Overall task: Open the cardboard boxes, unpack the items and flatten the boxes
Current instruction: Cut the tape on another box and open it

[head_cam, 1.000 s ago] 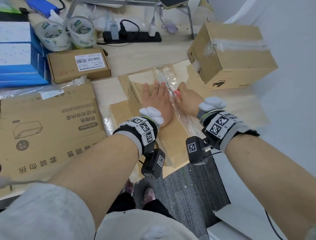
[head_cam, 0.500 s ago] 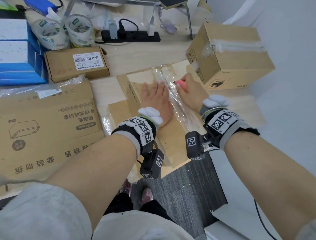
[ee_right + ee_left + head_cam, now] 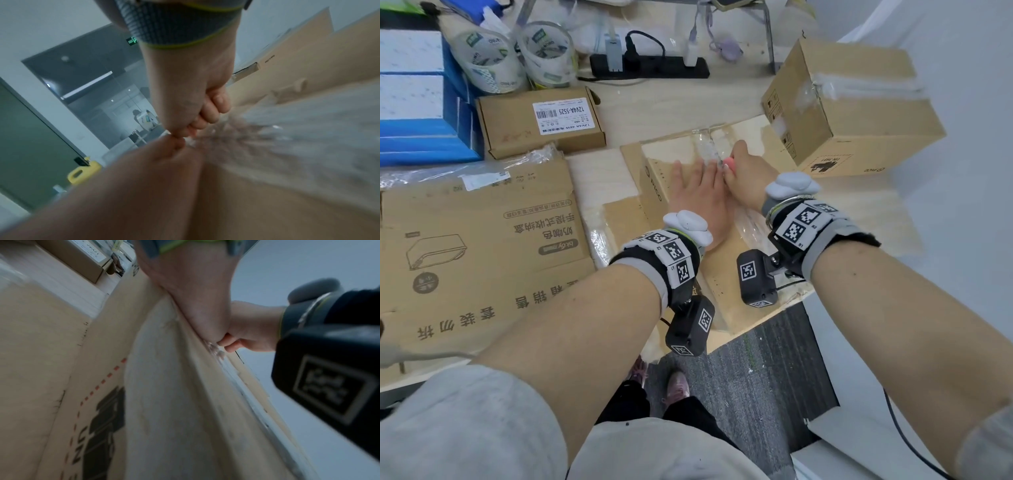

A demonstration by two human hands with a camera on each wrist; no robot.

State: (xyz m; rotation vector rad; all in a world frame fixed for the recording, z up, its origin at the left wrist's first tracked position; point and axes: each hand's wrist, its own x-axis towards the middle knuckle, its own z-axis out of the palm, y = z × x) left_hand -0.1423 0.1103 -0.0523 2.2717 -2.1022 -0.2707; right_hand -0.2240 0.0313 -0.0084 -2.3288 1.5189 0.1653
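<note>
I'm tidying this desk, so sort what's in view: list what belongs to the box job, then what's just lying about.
Job in hand:
- flattened box, pressed by the left hand
- pink tool in the right hand, at the clear tape
- taped box, unopened
- labelled flat box
- large printed carton

Lying about:
- tape rolls
- power strip
- blue boxes

Place: office, w/ packing bench
Desk: pale wood-look table [image 3: 674, 106], black power strip [image 3: 650, 66] w/ plugs in it
Floor: grey carpet tiles [image 3: 756, 370]
Supplies: clear tape rolls [image 3: 517, 54], blue/white boxes [image 3: 417, 99], labelled carton [image 3: 541, 120]
Background: glass partition [image 3: 92, 78], green exit sign [image 3: 132, 40], desks beyond
</note>
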